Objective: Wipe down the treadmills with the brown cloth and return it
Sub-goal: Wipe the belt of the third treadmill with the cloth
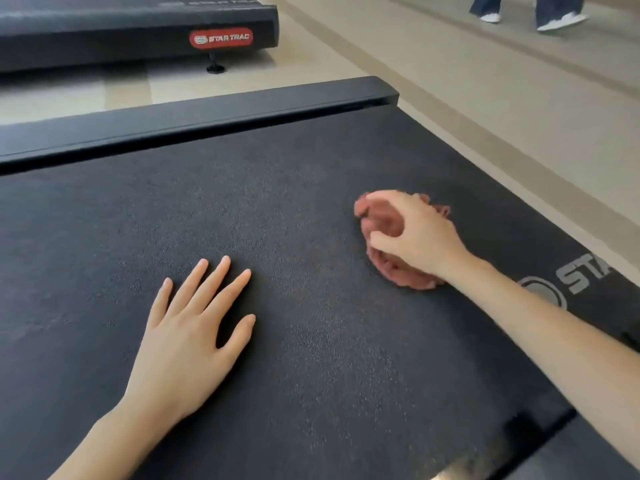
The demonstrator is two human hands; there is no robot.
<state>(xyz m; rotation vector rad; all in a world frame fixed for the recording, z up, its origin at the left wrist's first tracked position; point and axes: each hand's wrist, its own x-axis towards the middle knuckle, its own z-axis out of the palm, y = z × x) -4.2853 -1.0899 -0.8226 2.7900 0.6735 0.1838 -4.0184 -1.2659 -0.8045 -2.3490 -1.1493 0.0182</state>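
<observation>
Bunched cloth (pixel 384 230) is gripped under curled right hand (pixel 417 237) fingers, pressed to belt (pixel 311 341) near its right edge. Left hand (pixel 194 327) is laid flat, fingers spread, mid-belt. Risk: belt could be shifted by braced weight; bunching leaves strips unwiped.

- Bright, soft, even light; the pale floor (pixel 485 98) at far right looks washed out.
- The black treadmill belt (pixel 277 202) glints with fine speckle — a glare patch sits at its near right edge.
- Faint shadows hug the left hand (pixel 187 341).
- The right hand (pixel 415 237) and the cloth (pixel 381 220) are motion-blurred.
- The far side rail (pixel 207 123) bows — wide-angle distortion.
</observation>
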